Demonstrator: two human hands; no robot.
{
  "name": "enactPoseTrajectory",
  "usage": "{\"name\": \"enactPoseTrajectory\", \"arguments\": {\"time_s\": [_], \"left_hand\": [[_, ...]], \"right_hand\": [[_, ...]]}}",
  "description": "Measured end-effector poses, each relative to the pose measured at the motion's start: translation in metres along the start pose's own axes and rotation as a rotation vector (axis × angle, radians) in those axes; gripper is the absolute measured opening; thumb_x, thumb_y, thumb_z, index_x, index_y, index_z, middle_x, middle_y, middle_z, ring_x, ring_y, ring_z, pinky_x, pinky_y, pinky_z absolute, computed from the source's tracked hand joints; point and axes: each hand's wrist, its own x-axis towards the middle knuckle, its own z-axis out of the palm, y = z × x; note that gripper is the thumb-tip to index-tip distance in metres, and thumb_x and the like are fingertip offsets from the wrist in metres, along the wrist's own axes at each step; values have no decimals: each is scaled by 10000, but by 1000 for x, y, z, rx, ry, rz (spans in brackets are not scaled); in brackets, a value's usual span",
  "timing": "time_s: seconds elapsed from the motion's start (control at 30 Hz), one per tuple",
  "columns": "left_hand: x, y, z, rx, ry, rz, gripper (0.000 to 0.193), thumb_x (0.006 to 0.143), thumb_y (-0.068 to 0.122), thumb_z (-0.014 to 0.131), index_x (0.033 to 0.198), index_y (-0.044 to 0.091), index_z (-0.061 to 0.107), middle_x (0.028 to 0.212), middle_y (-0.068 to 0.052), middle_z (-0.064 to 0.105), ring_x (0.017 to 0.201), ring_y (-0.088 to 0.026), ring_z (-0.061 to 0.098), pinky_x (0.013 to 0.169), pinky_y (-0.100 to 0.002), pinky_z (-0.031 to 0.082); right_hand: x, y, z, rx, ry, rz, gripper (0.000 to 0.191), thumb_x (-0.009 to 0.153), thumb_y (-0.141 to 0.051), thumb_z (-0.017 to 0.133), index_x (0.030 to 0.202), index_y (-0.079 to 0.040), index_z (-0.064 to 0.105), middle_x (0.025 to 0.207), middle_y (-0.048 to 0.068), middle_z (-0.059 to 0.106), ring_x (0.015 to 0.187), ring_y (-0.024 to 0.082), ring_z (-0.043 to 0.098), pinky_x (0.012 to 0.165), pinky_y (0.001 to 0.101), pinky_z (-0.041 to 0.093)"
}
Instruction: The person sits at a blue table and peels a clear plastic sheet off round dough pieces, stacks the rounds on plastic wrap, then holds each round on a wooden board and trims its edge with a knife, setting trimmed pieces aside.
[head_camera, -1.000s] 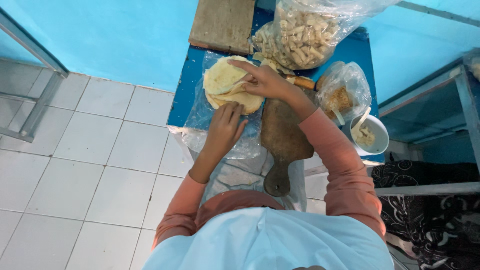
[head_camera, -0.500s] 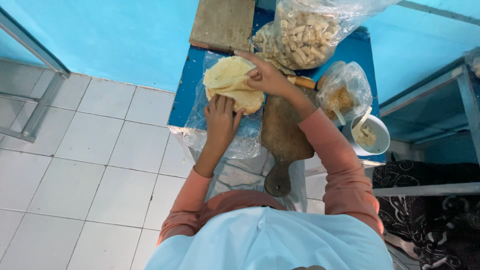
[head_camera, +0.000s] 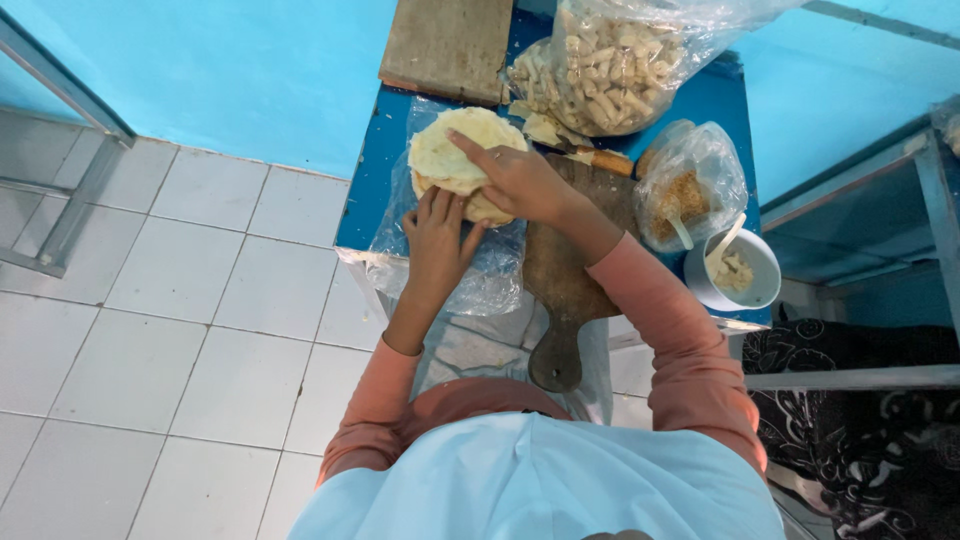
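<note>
A stack of thin pale round wrappers lies on a clear plastic sheet on the blue table. My right hand rests on top of the stack, fingers pinching the top wrapper. My left hand presses its fingertips against the near edge of the stack. Just right of the stack lies a dark wooden cutting board with its handle pointing toward me.
A big clear bag of rolled pieces stands at the back, beside a wooden plank. A smaller bag of brown filling and a white cup with a spoon sit at the right. White floor tiles lie to the left.
My left hand has slid up from below the stack to its near edge. My right hand has shifted across the top wrapper, lifting it slightly.
</note>
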Motion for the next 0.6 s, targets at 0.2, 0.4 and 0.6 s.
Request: {"name": "enactPoseTrajectory", "arguments": {"time_s": [0.2,0.4,0.6], "left_hand": [[-4,-2,-6,62,-16,21,442,987,379,706,1327,104,646,1412,-66,610,1380,-275,499,998,-579,340],[-3,-2,-7,26,18,32,439,977,373,700,1312,93,649,1393,-81,618,1365,-291,517,1027,-629,312],[-13,28,-11,-702,-41,-130,349,1053,346,628,1312,111,621,1383,-71,647,1331,-255,610,1138,-456,447]], "right_hand": [[5,55,0,259,456,-153,904,908,4,734,1663,-91,245,1592,258,460,1420,369,530,1147,443,474],[-7,103,-17,652,830,-48,756,1014,199,700,1626,-84,361,1650,95,387,1504,237,473,1242,376,513],[-90,61,-2,593,982,37,755,1041,115,673,1646,-50,254,1695,107,291,1472,240,536,1146,365,562]]}}
